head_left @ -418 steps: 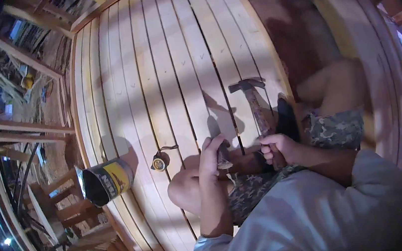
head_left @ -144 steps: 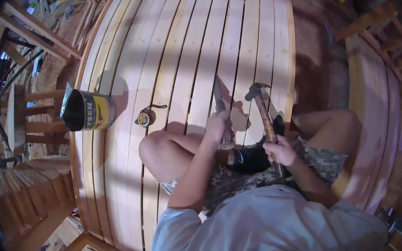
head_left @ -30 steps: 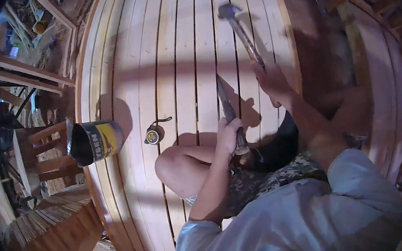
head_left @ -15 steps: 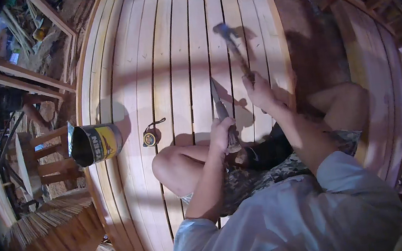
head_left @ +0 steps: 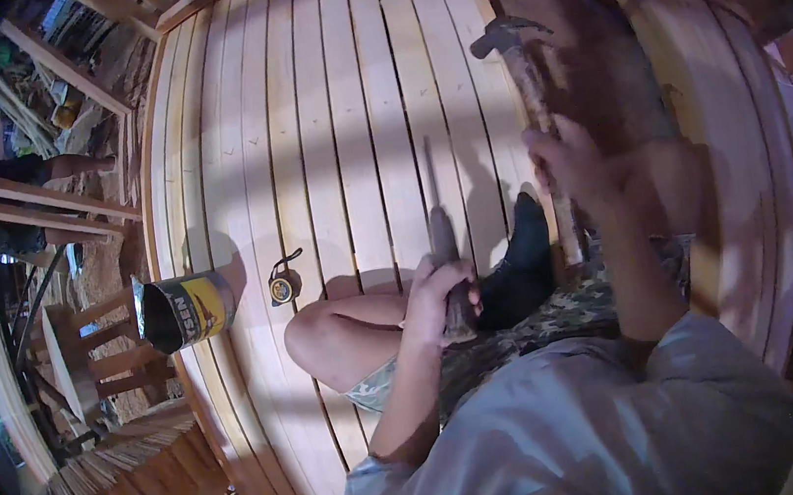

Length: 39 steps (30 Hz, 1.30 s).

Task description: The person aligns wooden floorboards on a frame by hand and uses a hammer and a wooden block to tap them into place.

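Note:
My left hand [head_left: 435, 292] is closed round the wooden handle of a chisel [head_left: 441, 227], whose blade points away from me onto the pale slats of a wooden platform [head_left: 292, 161]. My right hand [head_left: 563, 153] grips the handle of a claw hammer [head_left: 509, 34], raised to the right of the chisel, with its head above the platform's right edge. A black and yellow tape measure [head_left: 281, 289] with a cord lies on the slats left of my bent bare leg [head_left: 334, 342]. My dark-clad foot [head_left: 518, 267] rests beside the chisel.
An open tin can [head_left: 188, 308] with a yellow and dark label stands at the platform's left edge. Wooden frames [head_left: 48, 68] fill the left side, where a person's legs [head_left: 70, 165] show behind the rails. A second plank surface [head_left: 748, 204] lies to my right.
Since the earlier frames my right hand has lifted the hammer and shifted it rightward from over the slats. The view has shifted, and another person has appeared at the left.

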### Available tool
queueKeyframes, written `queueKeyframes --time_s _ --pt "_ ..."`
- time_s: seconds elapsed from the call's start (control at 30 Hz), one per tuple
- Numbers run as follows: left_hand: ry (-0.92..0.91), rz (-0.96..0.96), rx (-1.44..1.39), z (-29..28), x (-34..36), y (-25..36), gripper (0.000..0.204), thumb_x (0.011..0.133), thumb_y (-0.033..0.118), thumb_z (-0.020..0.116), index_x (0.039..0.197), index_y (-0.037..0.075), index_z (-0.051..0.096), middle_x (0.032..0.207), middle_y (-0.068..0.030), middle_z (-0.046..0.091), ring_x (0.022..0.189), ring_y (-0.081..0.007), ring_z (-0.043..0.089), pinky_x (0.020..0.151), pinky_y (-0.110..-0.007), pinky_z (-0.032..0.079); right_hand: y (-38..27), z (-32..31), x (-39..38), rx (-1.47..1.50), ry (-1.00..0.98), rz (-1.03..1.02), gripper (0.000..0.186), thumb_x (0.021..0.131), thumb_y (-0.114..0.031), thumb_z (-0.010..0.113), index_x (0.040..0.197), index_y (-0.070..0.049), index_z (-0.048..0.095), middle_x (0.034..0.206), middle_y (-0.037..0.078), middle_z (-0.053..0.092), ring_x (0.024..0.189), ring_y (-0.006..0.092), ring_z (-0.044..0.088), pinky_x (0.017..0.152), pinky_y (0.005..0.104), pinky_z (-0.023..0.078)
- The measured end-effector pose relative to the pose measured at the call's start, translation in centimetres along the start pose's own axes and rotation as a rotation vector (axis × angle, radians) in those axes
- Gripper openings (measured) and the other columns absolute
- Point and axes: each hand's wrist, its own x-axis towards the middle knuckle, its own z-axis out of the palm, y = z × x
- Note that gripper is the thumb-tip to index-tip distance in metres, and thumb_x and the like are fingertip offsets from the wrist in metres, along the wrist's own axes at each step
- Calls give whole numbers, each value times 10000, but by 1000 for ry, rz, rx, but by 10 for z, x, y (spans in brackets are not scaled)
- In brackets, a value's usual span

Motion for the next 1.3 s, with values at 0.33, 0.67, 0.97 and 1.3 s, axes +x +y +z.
queueKeyframes --time_s 0.33,0.67,0.97,1.3 --pt "-37 38 24 86 131 -34 267 828 98 632 1015 17 460 798 -100 582 604 -185 607 518 -319 525 27 -59 -17 182 59 106 205 943 -248 635 977 -67 545 718 22 549 494 109 508 432 274 430" --pt "-261 -46 -318 90 149 -48 121 815 123 619 826 22 553 646 -73 547 565 -194 571 540 -317 516 26 -68 27 7 -18 -69 278 931 -298 643 903 -34 562 640 27 565 490 117 533 472 303 447" --pt "-91 -180 -464 78 170 -42 172 853 110 597 970 1 534 798 -82 584 643 -177 570 567 -304 522 -34 -108 83 -328 -229 -207 240 918 -250 645 859 -41 543 646 20 554 523 111 548 480 289 443" --pt "-83 -284 -290 57 144 -35 234 833 107 626 1023 -11 557 872 -102 628 670 -195 574 566 -347 477 26 -146 153 -539 -263 -407 286 954 -303 632 1047 -32 651 648 13 549 588 98 532 559 313 447"
